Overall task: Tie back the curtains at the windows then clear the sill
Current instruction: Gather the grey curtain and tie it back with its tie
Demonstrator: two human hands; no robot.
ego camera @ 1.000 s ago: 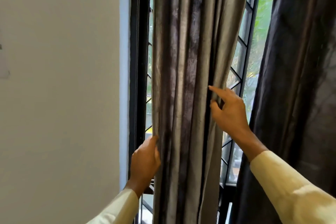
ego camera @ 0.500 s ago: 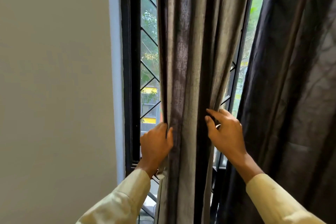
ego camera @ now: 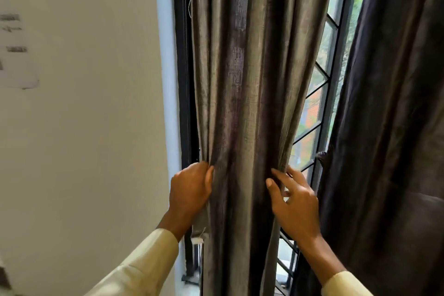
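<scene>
Left hand point(ego camera: 192, 190) and right hand point(ego camera: 294, 206): both bare, with no gloves, rings or watch visible. Left sleeve point(ego camera: 141, 269): long, pale cream-yellow fabric with a slight sheen and soft creases, ending in a plain cuff at the wrist. Right sleeve point(ego camera: 343, 285): the same pale cream-yellow fabric, only the cuff end in view at the lower edge. Fingers point(ego camera: 276, 188): short, unpainted nails.

A faint sheen is shown by the grey curtain point(ego camera: 242, 79), a ribbed woven cloth. The darker curtain point(ego camera: 389, 103) is smoother cloth. The wall point(ego camera: 84, 127) is painted matt.
</scene>
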